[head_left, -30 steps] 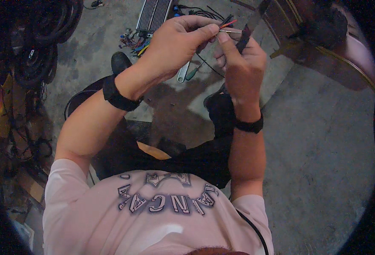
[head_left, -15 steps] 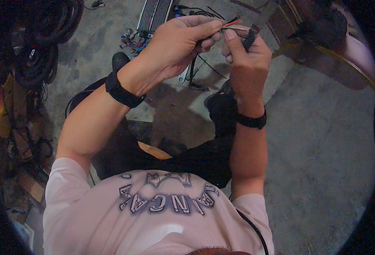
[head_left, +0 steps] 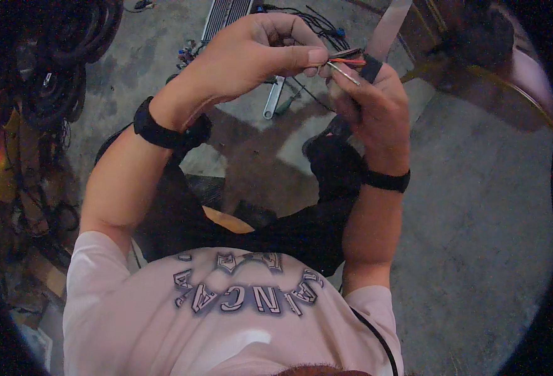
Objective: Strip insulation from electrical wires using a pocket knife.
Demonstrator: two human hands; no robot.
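My left hand (head_left: 289, 53) is closed, thumb and forefinger pinching a small bundle of thin wires (head_left: 354, 62). Orange-red, dark and pale strands show, their ends pointing right toward my right hand (head_left: 376, 100). That hand is closed round a knife; its black handle (head_left: 371, 67) sits by the thumb and forefinger. The broad, pale knife blade (head_left: 390, 28) points up and away, clear of the wires. A pale strand lies across the right hand's fingers. My right fingers are partly hidden behind one another.
On the concrete floor beyond my hands lie a finned metal unit (head_left: 227, 15), a wrench (head_left: 274, 99) and dark cables (head_left: 307, 28). Coiled black hoses (head_left: 69, 56) fill the left side. A brown panelled object (head_left: 477, 81) stands at the far right.
My right hand has drawn right and slightly nearer, and the knife blade has swung upward from beside the wires. My left hand still pinches the wires, slightly lower.
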